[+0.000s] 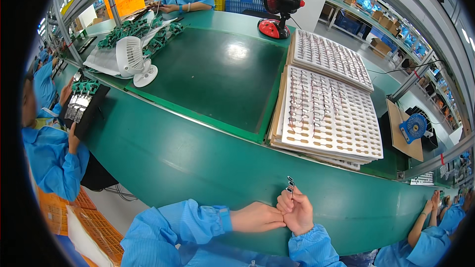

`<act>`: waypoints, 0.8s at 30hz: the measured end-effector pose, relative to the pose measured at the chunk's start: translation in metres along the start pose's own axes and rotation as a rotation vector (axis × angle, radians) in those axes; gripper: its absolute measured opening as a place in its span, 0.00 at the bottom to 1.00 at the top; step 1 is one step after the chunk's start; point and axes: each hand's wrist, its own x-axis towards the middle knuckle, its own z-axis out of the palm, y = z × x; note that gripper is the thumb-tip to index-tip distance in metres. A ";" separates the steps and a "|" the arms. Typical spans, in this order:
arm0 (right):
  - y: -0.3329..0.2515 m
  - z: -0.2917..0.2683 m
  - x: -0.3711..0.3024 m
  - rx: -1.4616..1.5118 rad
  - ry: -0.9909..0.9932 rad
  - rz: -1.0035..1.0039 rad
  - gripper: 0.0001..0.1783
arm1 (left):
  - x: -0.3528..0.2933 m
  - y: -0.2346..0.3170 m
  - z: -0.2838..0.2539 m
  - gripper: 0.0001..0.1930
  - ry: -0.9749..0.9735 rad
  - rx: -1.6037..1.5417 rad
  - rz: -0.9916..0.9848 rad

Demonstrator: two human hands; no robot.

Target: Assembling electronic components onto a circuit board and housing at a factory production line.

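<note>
Above the bench edge nearest me, my right hand (299, 213) is closed around a few small black-and-silver wired parts (290, 184), whose ends stick up past the fingers. My left hand (256, 217) reaches across from the left with its fingers pressed together against the right hand's fingers. Whatever lies between the left fingertips is hidden. Beyond my hands, a white foam tray (346, 131) has rows of shaped slots, and small parts with thin red and dark wires fill its far left portion. A second foam tray (331, 59) behind it is full of similar parts.
A green mat (213, 79) covers the bench middle. A white fan (131, 57), a red-and-black fan (277, 5) and a blue fan (414, 127) stand around it. Green circuit boards (163, 37) pile up at the far left. Co-workers in blue sit left, right and opposite.
</note>
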 end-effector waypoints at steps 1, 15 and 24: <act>0.000 0.000 0.000 0.005 0.007 0.003 0.05 | 0.000 -0.001 0.001 0.11 0.007 -0.002 -0.001; 0.000 0.002 0.001 -0.001 -0.011 0.005 0.05 | -0.001 -0.002 0.003 0.12 0.035 0.029 0.026; 0.006 -0.003 0.002 0.129 -0.069 0.048 0.04 | -0.033 0.056 0.001 0.07 0.085 0.512 0.109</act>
